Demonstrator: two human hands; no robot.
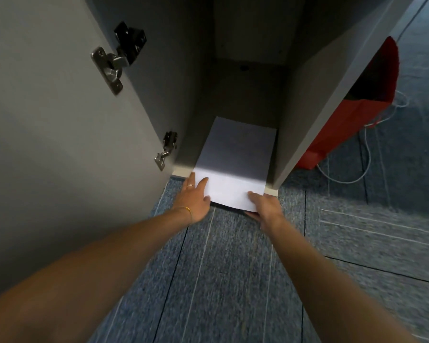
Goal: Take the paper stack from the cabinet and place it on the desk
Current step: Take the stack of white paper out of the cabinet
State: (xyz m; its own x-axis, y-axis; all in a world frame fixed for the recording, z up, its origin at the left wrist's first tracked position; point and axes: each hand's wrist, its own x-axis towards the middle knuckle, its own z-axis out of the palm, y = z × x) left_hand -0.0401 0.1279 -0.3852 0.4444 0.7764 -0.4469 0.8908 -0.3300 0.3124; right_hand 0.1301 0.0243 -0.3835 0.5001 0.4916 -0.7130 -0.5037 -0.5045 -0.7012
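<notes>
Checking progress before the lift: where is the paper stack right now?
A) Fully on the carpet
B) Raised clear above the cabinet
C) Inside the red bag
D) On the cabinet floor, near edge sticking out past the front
D: the paper stack lies on the cabinet floor, its near edge overhanging the carpet, gripped by the left hand and right hand.

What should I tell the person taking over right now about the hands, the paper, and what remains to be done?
Left hand: gripping the near left corner of the paper stack, thumb on top.
Right hand: gripping the near right corner, fingers underneath.
Paper stack: on the cabinet floor, its near edge sticking out over the carpet; door open.
Done: stack grasped, partly out.
Left: take it fully out and carry it to the desk, which is not in view.
</notes>
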